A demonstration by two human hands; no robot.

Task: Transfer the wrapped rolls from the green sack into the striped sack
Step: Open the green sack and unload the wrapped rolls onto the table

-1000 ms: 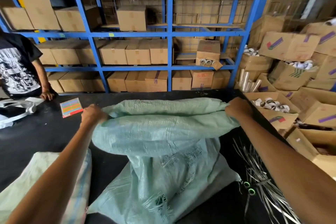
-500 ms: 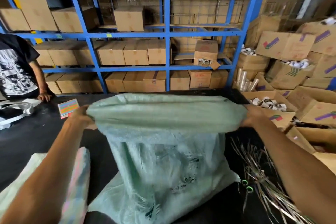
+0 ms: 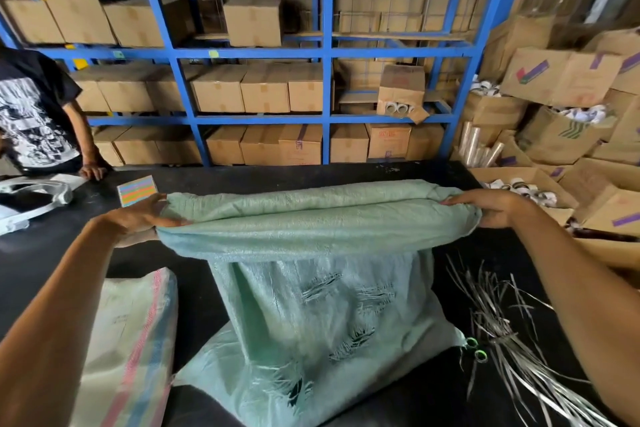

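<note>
Far left: a second person in a black printed shirt [image 3: 29, 114] leans a hand on the black table [image 3: 41, 253], beside a loop of grey strapping [image 3: 38, 196]. Not involved in the sack work, as far as can be seen. A striped colour card [image 3: 138, 190] lies just past the near operator's left hand.

Lower left: striped sack [image 3: 128, 347] lies on the table, just beside the green one, with its pink and blue bands along the near edge. Its mouth is not visible from here. Placement reads as deliberate — receiver kept close for a short transfer.

Left hand [image 3: 142, 217] is closed on the left end of the rolled rim of the green sack [image 3: 318, 305], thumb on top, fingers tucked under the fold. The rim is stretched taut between both hands and held above the table while the body hangs below and slumps at its base. Judgement: the cuff is being rolled down to open the mouth and bring the contents within reach. Torn patches show in the weave, so it should be handled gently.

Wrapped rolls: none visible, presumably inside the green sack.

Right hand [image 3: 498, 210] clasps the right end of the same rim — fingers laid over the fold.

Right of the sack: green-handled scissors [image 3: 476, 350] and a spray of cut strapping strips [image 3: 512, 340], well clear of the grip.
</note>
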